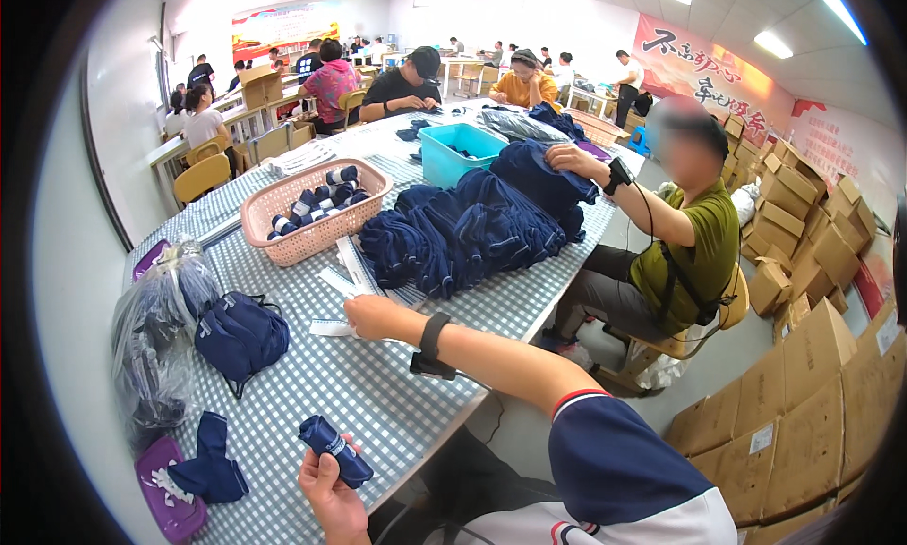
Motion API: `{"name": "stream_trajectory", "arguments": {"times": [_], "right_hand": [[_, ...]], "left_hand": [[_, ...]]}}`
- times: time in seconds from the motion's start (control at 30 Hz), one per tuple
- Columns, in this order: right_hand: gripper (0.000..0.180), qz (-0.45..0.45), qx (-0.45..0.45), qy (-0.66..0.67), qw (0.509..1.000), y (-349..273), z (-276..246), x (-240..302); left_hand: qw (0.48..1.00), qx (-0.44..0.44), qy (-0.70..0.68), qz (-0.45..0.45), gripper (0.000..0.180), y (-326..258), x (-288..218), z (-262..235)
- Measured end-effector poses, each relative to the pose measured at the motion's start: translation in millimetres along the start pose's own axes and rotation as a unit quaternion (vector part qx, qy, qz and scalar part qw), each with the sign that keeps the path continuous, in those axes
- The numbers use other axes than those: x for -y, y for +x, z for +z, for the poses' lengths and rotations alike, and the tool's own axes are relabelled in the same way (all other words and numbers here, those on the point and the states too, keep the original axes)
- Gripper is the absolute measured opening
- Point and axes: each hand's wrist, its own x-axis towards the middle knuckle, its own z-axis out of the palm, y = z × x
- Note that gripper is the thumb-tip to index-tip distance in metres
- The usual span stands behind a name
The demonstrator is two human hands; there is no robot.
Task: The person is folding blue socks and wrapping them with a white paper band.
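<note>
In my left hand (pixel 333 500), low in the view, is a small navy rolled cloth bundle (pixel 336 447) with pale lettering, gripped between thumb and fingers. My right hand (pixel 380 316) reaches over the checked table (pixel 312 380), its fingers pinched on a white paper strip (pixel 328 328). More white strips (pixel 351 263) lie just beyond it, beside a large heap of navy cloth pieces (pixel 463 229). Further left stands a pink basket (pixel 316 243) holding several similar rolled bundles (pixel 326 203).
A turquoise bin (pixel 461 158) stands behind the heap. A co-worker's hand (pixel 574 160) touches the cloth at right. At left are a navy drawstring bag (pixel 242 332), plastic-wrapped goods (pixel 156 342) and a purple tray (pixel 184 519) with white pieces. Cardboard boxes (pixel 784 422) line the right side.
</note>
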Motion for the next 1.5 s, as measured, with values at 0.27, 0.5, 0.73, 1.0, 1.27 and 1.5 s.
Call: {"name": "stream_trajectory", "arguments": {"times": [0.27,0.5,0.73,1.0,1.27,1.5], "right_hand": [[0.036,0.030,0.089,0.136,0.986,-7,-20,-1],[0.025,0.025,-0.030,0.175,0.984,-24,-39,16],[0.024,-0.076,-0.202,0.292,0.932,-40,-38,5],[0.021,-0.137,-0.185,0.448,0.864,-148,-70,97],[0.036,-0.128,-0.121,0.410,0.895,-199,-90,144],[0.040,-0.053,-0.062,0.351,0.933,-193,-98,163]], "left_hand": [[0.999,0.000,-0.027,0.033,0.038,-7,-8,0],[0.999,-0.007,-0.033,0.034,0.039,-6,-10,-3],[0.995,0.052,-0.090,-0.004,0.025,4,-4,-1],[0.994,-0.034,-0.086,-0.055,0.048,9,4,-17],[0.985,0.051,-0.143,-0.084,0.049,20,36,-18],[0.968,0.163,-0.176,-0.070,0.053,9,14,1]]}}
